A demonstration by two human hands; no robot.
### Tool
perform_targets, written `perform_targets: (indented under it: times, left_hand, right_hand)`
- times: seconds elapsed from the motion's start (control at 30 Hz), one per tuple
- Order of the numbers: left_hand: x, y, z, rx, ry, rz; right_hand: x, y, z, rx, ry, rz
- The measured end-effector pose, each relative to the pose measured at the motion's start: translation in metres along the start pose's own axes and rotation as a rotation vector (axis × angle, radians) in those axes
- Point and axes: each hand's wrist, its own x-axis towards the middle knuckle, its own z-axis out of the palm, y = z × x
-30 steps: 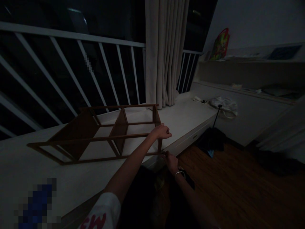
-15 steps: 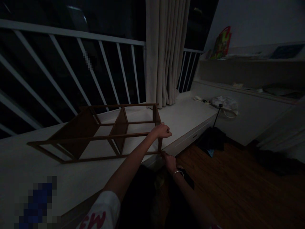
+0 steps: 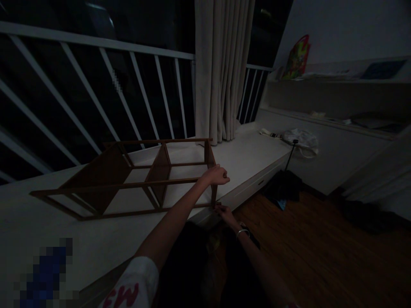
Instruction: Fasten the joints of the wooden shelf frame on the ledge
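- Dim room. Wooden rack [image 3: 105, 173] is lying on its side on the white platform [image 3: 250, 158], left of the curtain [image 3: 221, 68] and just in front of it. 3 upright panels are showing between its rails.
- Long axis is running away from the curtain toward the left; the near end is sitting almost below the curtain's hem.
- Left hand [image 3: 215, 175] is clenching the top corner of that curtain-side end, knuckles up, arm reaching in from lower left.
- Right hand [image 3: 225, 213], bracelet [image 3: 242, 232] on the wrist, is touching the bottom corner of the same end, directly under the left. Too dark to tell whether its fingers are closing on the rail or only resting against it.
- Both hands are working 1 end; the far end is lying unsupported on the platform.
- White bag [image 3: 300, 139] is lying right of the curtain, well apart. Railing [image 3: 96, 40] is running behind.
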Motion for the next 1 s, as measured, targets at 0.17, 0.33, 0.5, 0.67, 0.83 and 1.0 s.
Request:
perform_targets:
  times: [0.17,0.33,0.5,0.67,0.83,1.0]
  left_hand:
    - [-0.001,0.001,-0.001,0.029,0.017,0.014]
    - [-0.002,0.004,-0.004,0.054,0.012,0.023]
    - [-0.001,0.003,-0.002,0.053,0.011,0.025]
    - [0.001,0.0,0.0,0.047,0.021,0.029]
    - [0.001,0.0,0.001,0.041,0.022,0.032]
    - [0.002,-0.002,0.004,0.023,0.026,0.019]
  right_hand:
    - [0.001,0.003,0.001,0.075,0.008,0.019]
    - [-0.002,-0.003,0.001,0.122,0.103,0.039]
    - [-0.008,-0.007,0.004,0.193,-0.031,0.216]
    - [-0.013,-0.013,0.007,0.379,-0.105,0.257]
    - [-0.015,-0.019,0.007,0.494,-0.083,0.377]
    - [-0.016,-0.024,0.009,0.551,-0.038,0.404]
